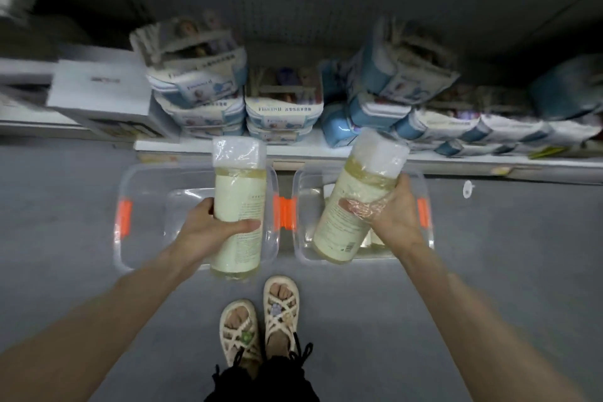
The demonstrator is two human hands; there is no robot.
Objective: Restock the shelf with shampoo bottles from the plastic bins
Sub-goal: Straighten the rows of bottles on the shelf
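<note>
My left hand [208,225] grips a pale yellow shampoo bottle [238,192] with a white wrapped cap, held above the left clear plastic bin [143,179]. My right hand [396,215] grips a second, similar bottle [355,196], tilted to the right over the right clear bin [303,251]. Both bins stand on the floor with orange latches [285,212] between them. Another bottle [377,240] lies in the right bin, mostly hidden behind the held bottle. The left bin looks bare inside. The low white shelf [326,148] runs just beyond the bins.
Stacked blue and white wipe packs [280,114] crowd the shelf, with a white carton [101,91] at the left. My sandalled feet [261,313] stand on the grey floor just behind the bins. A small white object [468,189] lies on the floor at right.
</note>
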